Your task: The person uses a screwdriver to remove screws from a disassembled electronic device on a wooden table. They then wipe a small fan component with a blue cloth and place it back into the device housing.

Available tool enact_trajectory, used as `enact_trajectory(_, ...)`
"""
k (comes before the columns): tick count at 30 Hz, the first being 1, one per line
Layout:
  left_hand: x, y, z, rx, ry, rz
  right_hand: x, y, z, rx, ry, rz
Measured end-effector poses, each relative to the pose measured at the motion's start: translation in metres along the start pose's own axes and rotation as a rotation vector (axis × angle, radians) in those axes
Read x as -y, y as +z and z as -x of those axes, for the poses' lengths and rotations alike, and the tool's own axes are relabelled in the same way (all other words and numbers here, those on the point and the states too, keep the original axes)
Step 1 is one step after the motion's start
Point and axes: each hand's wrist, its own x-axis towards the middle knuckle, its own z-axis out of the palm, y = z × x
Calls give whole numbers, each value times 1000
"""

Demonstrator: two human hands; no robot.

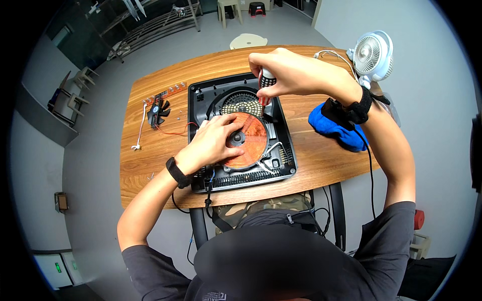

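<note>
- Coil (pixel 254 143): a copper-coloured disc at the centre of the frame, in the open black case (pixel 205 86).
- Left hand (pixel 213 138): fingers and thumb spread over the coil's left side; light, even pressure should steady it without straining the windings.
- Right hand (pixel 291 72), upper centre: wrapped round the screwdriver (pixel 267 80), which points down near the coil's upper right edge.
- Whether the tip is seated, I cannot tell; an upright shaft and slow turns would best avoid slipping into the copper.
</note>
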Motion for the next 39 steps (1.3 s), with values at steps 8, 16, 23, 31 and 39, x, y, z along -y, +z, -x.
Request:
enact_trajectory(8,-2,-2,-1,16,-15,-1,-6,3,0,-7,-5,11)
enact_trajectory(16,-1,-1,0,14,-16,-8,1,-1,2,22,8,34)
enact_trajectory(23,1,0,-3,22,-4,-6,-17,2,1,-5,-143,124)
enact_trajectory(31,3,0,-2,32,-16,-5,23,-13,-14,267,279,116)
enact_trajectory(39,0,-3,-3,49,-29,-7,23,-6,-17,150,261,325)
